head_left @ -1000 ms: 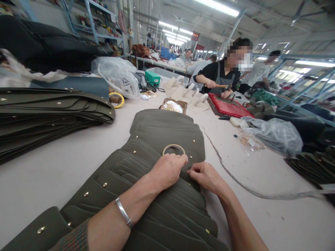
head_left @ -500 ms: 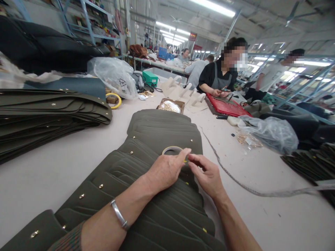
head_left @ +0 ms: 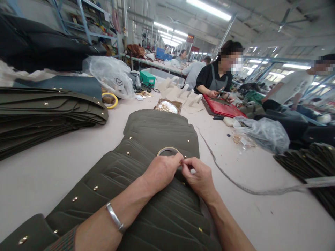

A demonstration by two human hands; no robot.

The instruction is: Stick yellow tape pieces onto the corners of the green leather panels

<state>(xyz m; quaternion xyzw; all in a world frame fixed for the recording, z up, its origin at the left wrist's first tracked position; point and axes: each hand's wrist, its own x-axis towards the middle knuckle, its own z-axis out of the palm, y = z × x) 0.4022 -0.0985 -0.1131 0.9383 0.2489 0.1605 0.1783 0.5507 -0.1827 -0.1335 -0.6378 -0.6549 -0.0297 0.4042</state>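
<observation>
A roll of yellow-edged tape stands on edge, its upper rim showing behind my left hand, which is closed around it. My right hand meets the left fingertips in a pinch at the tape's end. That end is almost hidden between the fingers. Beneath both hands spreads a fanned stack of dark olive leather-like panels, set with small gold-coloured studs. Small yellow bits show along the stack's right edge.
More olive panels are piled left, beside another tape roll. Behind the stack sits a box of gold-coloured pieces. A cord crosses the table at right, near a clear plastic bag. A co-worker handles something over a red tray.
My right fingers have closed from a loose curl into a pinch against my left fingertips. The view has shifted slightly. In the background, the person at far right has moved rightward.
</observation>
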